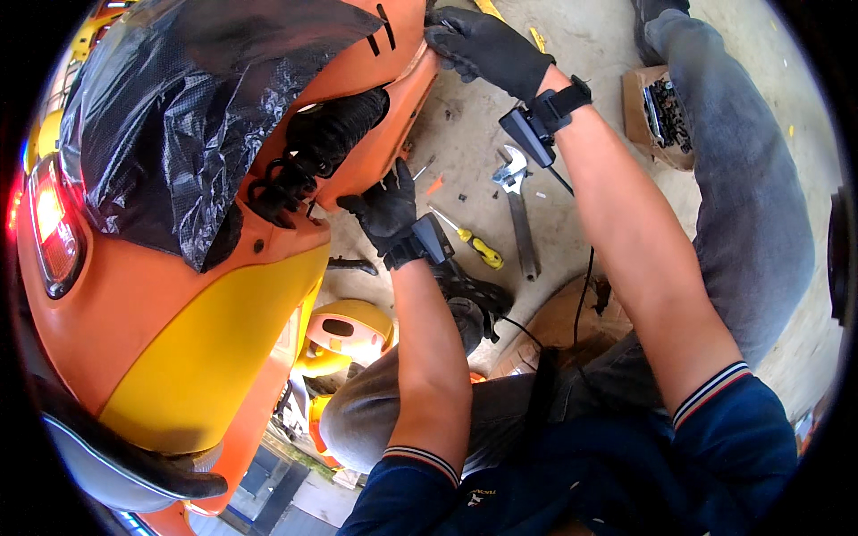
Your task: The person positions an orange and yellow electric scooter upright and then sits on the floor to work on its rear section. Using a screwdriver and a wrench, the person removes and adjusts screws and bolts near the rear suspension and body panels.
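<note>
An orange and yellow vehicle body [214,313] fills the left side, with a dark coil-spring shock absorber [335,134] in its opening. My left hand [386,210], in a black glove, is at the lower edge of the orange panel [380,152]. Its thumb and forefinger are apart, with nothing visible between them. Farther up, my right hand [490,52], gloved too, is at the panel's far end with its fingers curled closed. A small glint shows at its fingertips, but what they hold is too small to name.
A black plastic sheet [206,116] covers the body's top, above a lit red tail lamp [55,223]. An adjustable wrench [518,210] and a yellow-handled screwdriver [481,246] lie on the concrete floor. A cardboard box of dark small parts [661,116] stands by my right leg.
</note>
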A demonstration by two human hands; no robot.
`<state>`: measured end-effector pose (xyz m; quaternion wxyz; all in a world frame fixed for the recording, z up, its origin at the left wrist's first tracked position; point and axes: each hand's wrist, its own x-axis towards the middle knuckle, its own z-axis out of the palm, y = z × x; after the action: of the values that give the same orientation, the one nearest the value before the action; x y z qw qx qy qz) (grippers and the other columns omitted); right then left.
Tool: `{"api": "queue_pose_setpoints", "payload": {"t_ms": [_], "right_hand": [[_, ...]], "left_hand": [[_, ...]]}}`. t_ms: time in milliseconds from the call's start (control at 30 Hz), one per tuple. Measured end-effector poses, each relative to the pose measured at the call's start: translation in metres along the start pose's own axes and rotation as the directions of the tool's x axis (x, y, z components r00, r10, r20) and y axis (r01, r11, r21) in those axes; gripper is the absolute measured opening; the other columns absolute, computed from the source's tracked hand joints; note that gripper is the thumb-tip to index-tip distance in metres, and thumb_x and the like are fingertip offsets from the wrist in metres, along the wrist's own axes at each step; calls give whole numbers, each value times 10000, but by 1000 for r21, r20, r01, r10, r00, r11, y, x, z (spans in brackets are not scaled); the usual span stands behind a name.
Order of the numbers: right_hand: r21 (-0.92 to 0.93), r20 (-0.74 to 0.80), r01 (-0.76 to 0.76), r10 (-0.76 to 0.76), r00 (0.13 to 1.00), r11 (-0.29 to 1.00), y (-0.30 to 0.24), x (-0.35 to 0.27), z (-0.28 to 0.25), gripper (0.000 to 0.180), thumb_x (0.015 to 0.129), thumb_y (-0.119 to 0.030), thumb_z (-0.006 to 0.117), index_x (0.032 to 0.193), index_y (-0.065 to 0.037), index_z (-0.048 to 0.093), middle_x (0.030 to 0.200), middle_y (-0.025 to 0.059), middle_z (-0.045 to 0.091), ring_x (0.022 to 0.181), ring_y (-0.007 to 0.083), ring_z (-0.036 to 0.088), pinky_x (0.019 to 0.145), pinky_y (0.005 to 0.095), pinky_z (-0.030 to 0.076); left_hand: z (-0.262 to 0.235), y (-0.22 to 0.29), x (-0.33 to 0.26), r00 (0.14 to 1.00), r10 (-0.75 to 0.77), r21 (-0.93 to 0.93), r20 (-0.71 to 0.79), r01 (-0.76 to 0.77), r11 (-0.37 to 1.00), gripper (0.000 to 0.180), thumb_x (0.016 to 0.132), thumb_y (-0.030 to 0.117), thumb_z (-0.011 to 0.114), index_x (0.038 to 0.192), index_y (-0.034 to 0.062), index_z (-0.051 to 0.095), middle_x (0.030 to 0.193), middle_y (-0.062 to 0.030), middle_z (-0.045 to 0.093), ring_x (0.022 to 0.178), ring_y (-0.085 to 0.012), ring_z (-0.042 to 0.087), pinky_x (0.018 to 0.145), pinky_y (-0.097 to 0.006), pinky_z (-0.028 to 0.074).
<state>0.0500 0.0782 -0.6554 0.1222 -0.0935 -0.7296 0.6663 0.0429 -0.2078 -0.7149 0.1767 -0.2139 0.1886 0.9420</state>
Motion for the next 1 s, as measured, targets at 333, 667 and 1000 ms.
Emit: {"api": "queue_pose_setpoints", "payload": {"t_ms": [333,667,1000], "right_hand": [[-18,52,63,-62,997,998,7,5,-6,398,919,-355,576,1234,-114,537,895,85,636,734,125,589,626,270,505],[-8,103,-18,19,995,1000,3,8,-8,395,912,-363,583,1182,-78,542,914,82,626,731,146,596,637,294,508],[13,127,-83,81,989,996,-4,7,-8,340,915,-347,582,1111,-71,554,861,66,607,717,129,577,630,292,503]], "left_hand": [[-3,-1,7,998,19,-5,60,-19,1000,652,728,395,736,1279,118,526,1326,-64,526,1255,-269,439,1043,-577,285],[4,-2,11,999,44,-82,-1,-44,996,671,679,337,777,1260,98,541,1330,-78,520,1245,-306,445,1028,-573,330],[7,-5,8,999,53,-90,7,-52,995,666,682,362,759,1246,76,550,1310,-91,536,1236,-308,449,1033,-542,322]]}}
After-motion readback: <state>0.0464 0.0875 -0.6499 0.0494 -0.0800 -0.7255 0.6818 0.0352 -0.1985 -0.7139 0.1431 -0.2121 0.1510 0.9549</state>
